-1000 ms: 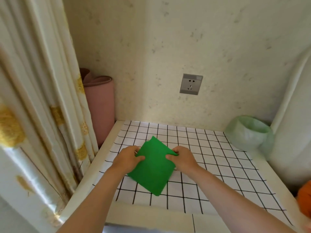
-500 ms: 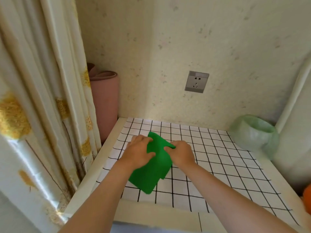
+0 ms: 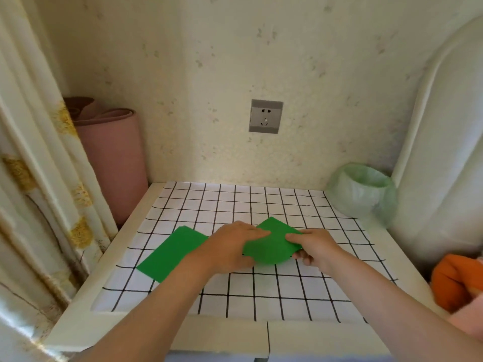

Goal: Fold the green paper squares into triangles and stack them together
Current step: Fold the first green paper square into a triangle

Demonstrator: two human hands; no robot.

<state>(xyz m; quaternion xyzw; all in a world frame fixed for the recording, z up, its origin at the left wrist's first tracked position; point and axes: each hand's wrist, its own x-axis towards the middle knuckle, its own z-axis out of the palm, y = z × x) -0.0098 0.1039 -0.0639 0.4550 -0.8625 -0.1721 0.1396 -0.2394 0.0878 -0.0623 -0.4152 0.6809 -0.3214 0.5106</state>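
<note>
Two bright green paper sheets sit on the grid-patterned table (image 3: pixel 130 226). The flat sheet (image 3: pixel 170 254) lies toward the left edge, turned cornerwise, its right corner hidden under the left hand (image 3: pixel 231 248). The bent sheet (image 3: pixel 269 248) is mid-table, its near edge curling into a rounded bulge. The left hand grips its left side and the right hand (image 3: pixel 317 250) pinches its right corner, thumb on top.

Green paper (image 3: pixel 269 246) — black-gridded white tabletop (image 3: pixel 261 202).
</note>
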